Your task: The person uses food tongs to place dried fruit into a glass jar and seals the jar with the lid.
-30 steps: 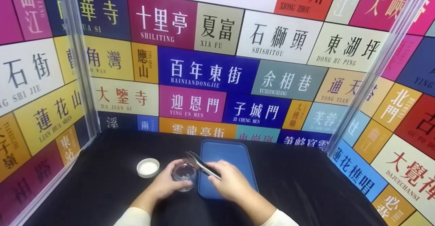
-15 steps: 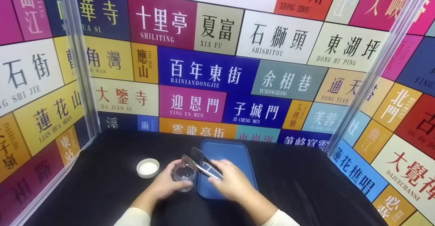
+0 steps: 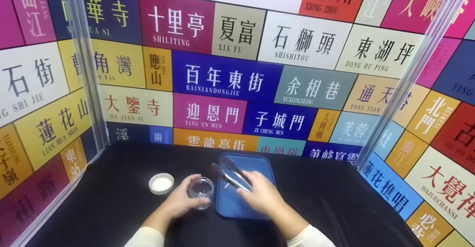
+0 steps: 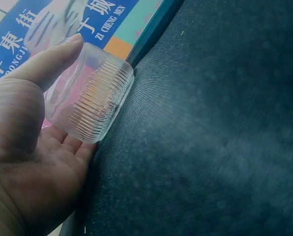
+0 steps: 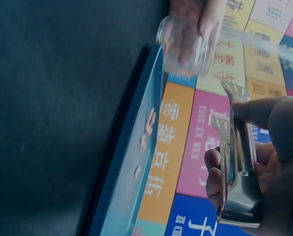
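Left hand (image 3: 184, 197) fingers curled round ribbed glass jar (image 3: 203, 188), jar upright on black worktop (image 3: 111, 210) beside blue tray (image 3: 232, 207), right hand (image 3: 260, 192) fingers gripping metal tongs (image 5: 242, 199), tongs parted above tray, pale pieces (image 5: 150, 121) on tray.

**Surroundings Noted: Printed on Three Sides**

Black cloth (image 3: 345, 210) lies below, creased at right. Far wall (image 3: 226, 50), left wall (image 3: 28, 122) and right wall (image 3: 441, 132) carry coloured panels in Chinese characters and Latin capitals. Blue panel (image 3: 222, 78), marked BAINIANDONGJIE, sits centrally on the far side. Transparent strips (image 3: 87, 68) run up both far corners.
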{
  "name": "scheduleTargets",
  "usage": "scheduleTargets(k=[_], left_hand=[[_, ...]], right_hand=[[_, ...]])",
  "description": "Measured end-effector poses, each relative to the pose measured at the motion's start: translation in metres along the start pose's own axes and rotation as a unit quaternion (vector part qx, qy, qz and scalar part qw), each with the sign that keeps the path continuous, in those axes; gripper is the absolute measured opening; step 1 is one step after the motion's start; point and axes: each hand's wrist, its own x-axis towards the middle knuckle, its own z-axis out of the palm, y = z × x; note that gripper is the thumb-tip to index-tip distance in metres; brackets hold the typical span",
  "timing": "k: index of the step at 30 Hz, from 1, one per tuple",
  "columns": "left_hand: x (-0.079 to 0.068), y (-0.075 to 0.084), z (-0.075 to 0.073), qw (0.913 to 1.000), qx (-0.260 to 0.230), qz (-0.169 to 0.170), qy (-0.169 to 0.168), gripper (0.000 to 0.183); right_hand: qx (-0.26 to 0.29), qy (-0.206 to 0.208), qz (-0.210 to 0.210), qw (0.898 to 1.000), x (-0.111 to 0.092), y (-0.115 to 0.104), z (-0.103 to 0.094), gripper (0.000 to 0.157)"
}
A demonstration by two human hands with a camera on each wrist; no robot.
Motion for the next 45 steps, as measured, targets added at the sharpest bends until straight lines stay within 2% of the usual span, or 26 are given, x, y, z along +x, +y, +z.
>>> scheduleTargets(k=[8,16,23,32,40,45], left_hand=[[-0.001,-0.001,-0.001,1.0,-0.009,0.003,0.002,0.093],[0.001,-0.002,0.0,1.0,0.001,-0.006,-0.001,0.094],[0.001,-0.002,0.0,1.0,0.001,-0.005,-0.001,0.094],[0.0,-0.001,0.002,0.9999,-0.012,0.011,0.0,0.093],[0.0,-0.001,0.001,0.9998,-0.015,0.01,-0.002,0.092],[0.0,-0.001,0.0,0.9998,-0.017,0.013,-0.004,0.092]], right_hand=[[-0.019,0.011,0.04,0.999,0.008,0.026,-0.003,0.06],[-0.03,-0.007,0.101,0.994,0.014,0.047,-0.002,0.062],[-0.053,-0.008,0.094,0.994,0.014,0.065,0.001,0.06],[-0.053,-0.045,0.136,0.988,0.014,0.077,0.005,0.057],[-0.05,-0.049,0.152,0.986,0.015,0.08,0.008,0.054],[-0.07,-0.039,0.139,0.987,0.014,0.081,0.008,0.047]])
